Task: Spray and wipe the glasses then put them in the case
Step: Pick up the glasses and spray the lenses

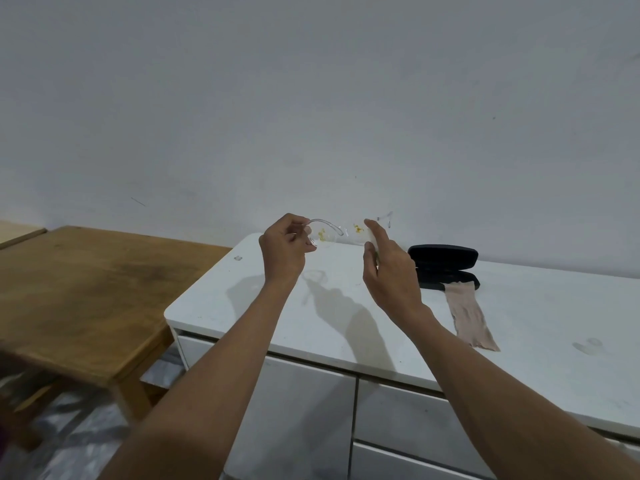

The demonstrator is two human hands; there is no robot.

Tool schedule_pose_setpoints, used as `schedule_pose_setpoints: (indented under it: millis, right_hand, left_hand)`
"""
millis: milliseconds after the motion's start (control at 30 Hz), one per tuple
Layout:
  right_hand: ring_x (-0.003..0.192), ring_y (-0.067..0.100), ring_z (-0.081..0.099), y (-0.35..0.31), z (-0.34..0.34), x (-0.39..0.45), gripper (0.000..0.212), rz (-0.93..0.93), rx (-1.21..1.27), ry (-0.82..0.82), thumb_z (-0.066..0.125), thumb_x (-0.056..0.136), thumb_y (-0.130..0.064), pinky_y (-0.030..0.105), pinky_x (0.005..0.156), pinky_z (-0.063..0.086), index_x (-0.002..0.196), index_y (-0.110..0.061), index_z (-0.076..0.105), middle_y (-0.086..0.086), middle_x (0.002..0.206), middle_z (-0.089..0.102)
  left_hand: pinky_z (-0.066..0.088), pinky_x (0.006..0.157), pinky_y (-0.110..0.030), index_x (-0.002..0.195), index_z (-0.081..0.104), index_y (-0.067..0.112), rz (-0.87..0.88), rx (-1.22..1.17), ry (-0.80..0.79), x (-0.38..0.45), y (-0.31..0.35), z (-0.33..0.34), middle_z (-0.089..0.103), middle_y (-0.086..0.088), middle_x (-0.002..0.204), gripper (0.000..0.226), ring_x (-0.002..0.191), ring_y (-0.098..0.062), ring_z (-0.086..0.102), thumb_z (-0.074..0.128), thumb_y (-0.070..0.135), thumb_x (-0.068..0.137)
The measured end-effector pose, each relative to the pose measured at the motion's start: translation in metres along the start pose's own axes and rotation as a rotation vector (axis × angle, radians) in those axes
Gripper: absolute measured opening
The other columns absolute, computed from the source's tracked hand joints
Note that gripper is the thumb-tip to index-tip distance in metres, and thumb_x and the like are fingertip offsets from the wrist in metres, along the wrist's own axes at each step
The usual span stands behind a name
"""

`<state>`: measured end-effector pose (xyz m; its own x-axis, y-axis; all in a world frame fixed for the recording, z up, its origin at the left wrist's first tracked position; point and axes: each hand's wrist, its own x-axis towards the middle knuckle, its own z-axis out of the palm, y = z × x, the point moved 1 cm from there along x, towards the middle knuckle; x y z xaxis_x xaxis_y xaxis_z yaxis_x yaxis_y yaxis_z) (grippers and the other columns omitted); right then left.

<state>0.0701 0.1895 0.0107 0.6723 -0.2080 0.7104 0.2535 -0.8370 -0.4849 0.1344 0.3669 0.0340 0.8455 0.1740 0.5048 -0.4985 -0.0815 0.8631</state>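
Clearly the glasses (332,233) are held up over the white counter (270,306) so their yellow-smeared lenses face the person, the left hand (282,252) pinching one clear arm. The right hand (388,268), near the other lens, curls round something pale, likely the spray. Behind it, well apart, lie the open case (445,266) and cloth (467,313).

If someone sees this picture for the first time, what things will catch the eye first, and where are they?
First the two raised hands in the middle: the left hand pinches clear glasses with yellow specks on the lenses, and the right hand is beside them, holding something small and pale. Behind the right hand, an open black case lies on the white counter, with a beige cloth beside it.
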Motion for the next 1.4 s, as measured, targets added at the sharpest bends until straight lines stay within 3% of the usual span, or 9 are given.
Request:
schedule_pose_setpoints:
  millis: [167, 433, 733, 833, 933, 1100, 1267, 1400]
  right_hand:
    - [0.062, 0.026, 0.052, -0.003, 0.0, 0.005, 0.039, -0.031, 0.021, 0.042, 0.045, 0.103, -0.022, 0.041, 0.06, 0.047, 0.141, -0.025, 0.05, 0.002, 0.066, 0.053]
    - [0.066, 0.029, 0.056, -0.004, 0.003, 0.01, 0.038, -0.021, -0.016, 0.058, 0.041, 0.105, -0.025, 0.04, 0.059, 0.046, 0.143, -0.026, 0.046, 0.005, 0.072, 0.057]
    - [0.058, 0.03, 0.048, 0.004, 0.006, 0.013, 0.031, 0.032, -0.024, 0.036, 0.041, 0.104, -0.02, 0.035, 0.056, 0.038, 0.134, -0.017, 0.05, 0.004, 0.067, 0.049]
    - [0.064, 0.035, 0.058, 0.002, 0.004, 0.011, 0.034, 0.028, -0.04, 0.053, 0.041, 0.105, -0.022, 0.039, 0.056, 0.044, 0.138, -0.019, 0.048, 0.008, 0.074, 0.058]
    - [0.068, 0.034, 0.062, -0.006, 0.002, 0.009, 0.039, -0.019, -0.035, 0.069, 0.041, 0.106, -0.026, 0.043, 0.058, 0.051, 0.145, -0.025, 0.044, 0.009, 0.085, 0.064]
    - [0.076, 0.03, 0.063, -0.021, 0.007, 0.008, 0.048, -0.084, 0.073, -0.017, 0.045, 0.102, -0.02, 0.038, 0.066, 0.047, 0.15, -0.026, 0.043, 0.01, 0.088, 0.065]
    - [0.063, 0.028, 0.057, -0.03, 0.02, 0.002, 0.048, -0.143, 0.093, -0.022, 0.044, 0.094, -0.024, 0.037, 0.06, 0.049, 0.142, -0.026, 0.049, 0.009, 0.081, 0.068]
    - [0.067, 0.03, 0.06, -0.032, 0.025, 0.001, 0.05, -0.112, 0.074, -0.029, 0.041, 0.095, -0.025, 0.041, 0.063, 0.053, 0.145, -0.03, 0.045, 0.009, 0.083, 0.067]
  left_hand:
    - [0.065, 0.064, -0.042, 0.088, 0.071, 0.006, -0.004, -0.012, 0.008, 0.001, 0.003, 0.0, 0.067, -0.013, 0.073, 0.02, 0.057, -0.019, 0.062, 0.061, -0.01, 0.087]
    - [0.065, 0.064, -0.042, 0.089, 0.072, 0.006, -0.007, -0.026, 0.002, 0.001, 0.008, -0.001, 0.066, -0.015, 0.073, 0.016, 0.056, -0.017, 0.061, 0.063, -0.008, 0.089]
    - [0.065, 0.065, -0.044, 0.094, 0.07, -0.002, -0.014, -0.009, -0.008, 0.001, 0.003, -0.002, 0.066, -0.025, 0.077, 0.009, 0.056, -0.018, 0.062, 0.062, -0.006, 0.09]
    - [0.065, 0.065, -0.044, 0.093, 0.07, -0.001, -0.019, -0.012, -0.01, 0.001, 0.001, -0.002, 0.066, -0.014, 0.072, 0.008, 0.057, -0.02, 0.062, 0.063, -0.005, 0.09]
    - [0.065, 0.065, -0.045, 0.092, 0.07, 0.0, -0.027, -0.007, -0.009, 0.002, 0.0, -0.001, 0.066, -0.014, 0.07, 0.004, 0.056, -0.02, 0.063, 0.067, -0.001, 0.09]
    - [0.065, 0.066, -0.045, 0.092, 0.071, 0.003, -0.041, -0.019, -0.011, 0.001, 0.001, 0.002, 0.068, -0.014, 0.075, 0.004, 0.055, -0.018, 0.066, 0.069, -0.001, 0.09]
    - [0.065, 0.067, -0.046, 0.092, 0.071, 0.003, -0.045, -0.021, -0.017, -0.001, 0.005, 0.001, 0.068, -0.012, 0.074, 0.006, 0.055, -0.018, 0.066, 0.068, -0.002, 0.09]
    - [0.065, 0.066, -0.045, 0.092, 0.071, 0.002, -0.041, -0.021, -0.014, -0.001, 0.007, -0.001, 0.068, -0.012, 0.075, 0.006, 0.055, -0.018, 0.066, 0.067, -0.003, 0.09]
